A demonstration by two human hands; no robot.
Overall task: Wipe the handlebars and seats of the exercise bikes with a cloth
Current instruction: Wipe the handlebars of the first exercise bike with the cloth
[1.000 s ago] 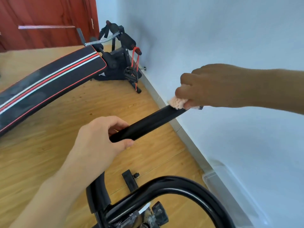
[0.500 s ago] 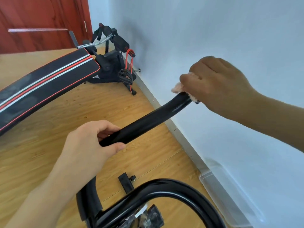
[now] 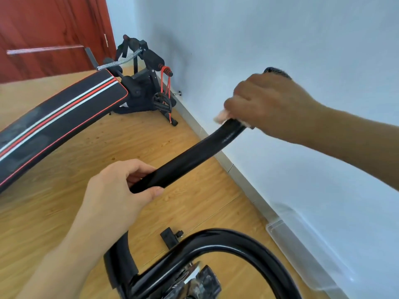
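A black handlebar (image 3: 190, 160) of the exercise bike slants from the lower left up to the right. My left hand (image 3: 117, 193) grips its lower part. My right hand (image 3: 265, 102) is closed around the bar's upper bend, pressing a small pale pink cloth (image 3: 222, 116) against it; only a corner of the cloth shows under the fingers. The bar's tip (image 3: 276, 72) sticks out above my right hand. The other curved handlebar (image 3: 226, 238) arches across the bottom of the view.
A black sit-up bench (image 3: 56, 124) with red and white stripes lies at the left on the wooden floor (image 3: 64, 208). A white wall (image 3: 280, 39) is close on the right. A clear plastic box (image 3: 302, 255) sits by the baseboard. A red door (image 3: 47, 33) is behind.
My right hand with the cloth has slid up the handlebar toward its far end. My left hand has kept its grip on the lower part.
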